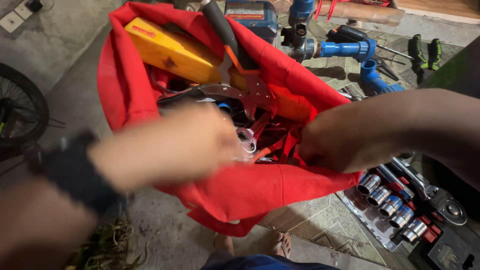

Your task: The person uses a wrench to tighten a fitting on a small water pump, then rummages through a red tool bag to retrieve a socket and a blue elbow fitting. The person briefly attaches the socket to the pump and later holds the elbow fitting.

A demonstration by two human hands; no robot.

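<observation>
A red cloth bag [240, 192] hangs open below me, full of tools: a yellow level [172, 50], locking pliers [220, 92] and a metal wrench [247, 137]. My left hand [170, 147], blurred and with a dark band on its wrist, is over the bag's mouth among the tools; whether it grips one cannot be told. My right hand [345, 140] pinches the bag's right edge and holds it open.
A tray of chrome sockets [390, 205] and a ratchet [440, 200] lie on the tiled floor at lower right. Blue pipe fittings [350, 50], a blue power tool [252, 15] and screwdrivers [422, 52] sit behind the bag. A bicycle wheel [20, 107] stands left. My foot [280, 245] shows below.
</observation>
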